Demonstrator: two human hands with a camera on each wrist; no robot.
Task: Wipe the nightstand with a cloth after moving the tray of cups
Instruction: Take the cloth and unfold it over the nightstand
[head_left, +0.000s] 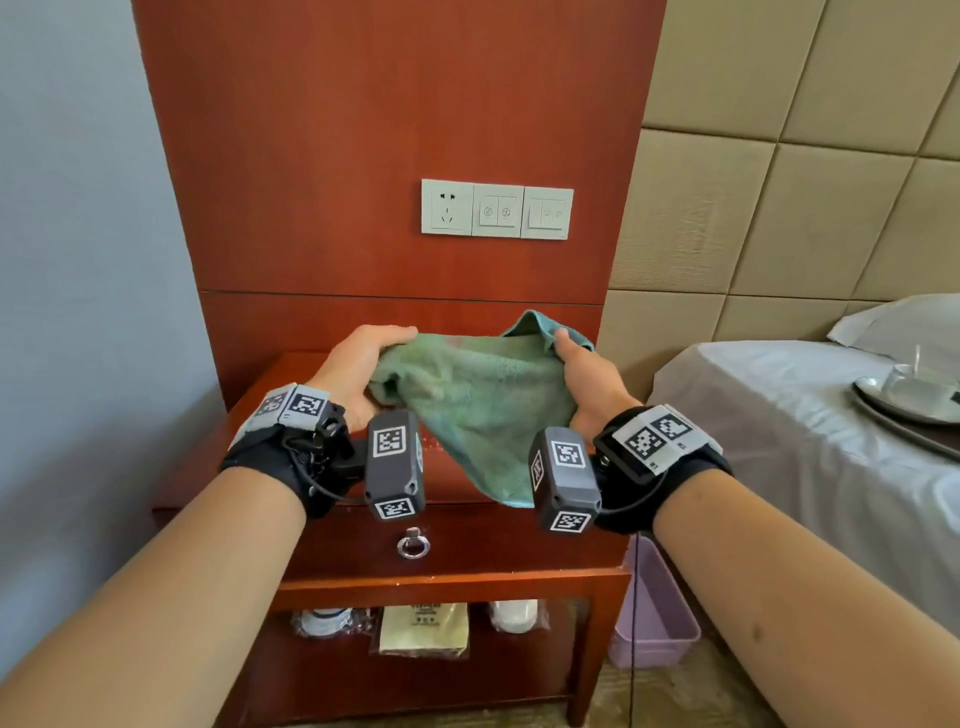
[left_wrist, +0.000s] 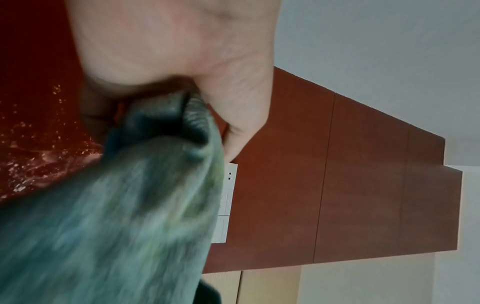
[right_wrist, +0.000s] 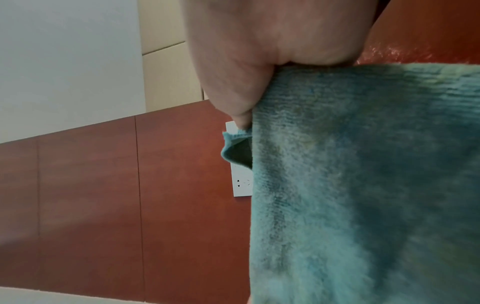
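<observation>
Bright, even light; head view sharp, edges bowed; wrist views blurred, perhaps by motion.

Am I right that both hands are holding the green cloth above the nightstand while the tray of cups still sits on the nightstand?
Not quite: the tray of cups sits on the bed, as the head view shows. Both hands, left and right, do hold the green cloth above the nightstand.

A hotel bedroom: bed (head_left: 810, 415), padded headboard (head_left: 779, 208), wooden nightstand (head_left: 467, 582).
</observation>
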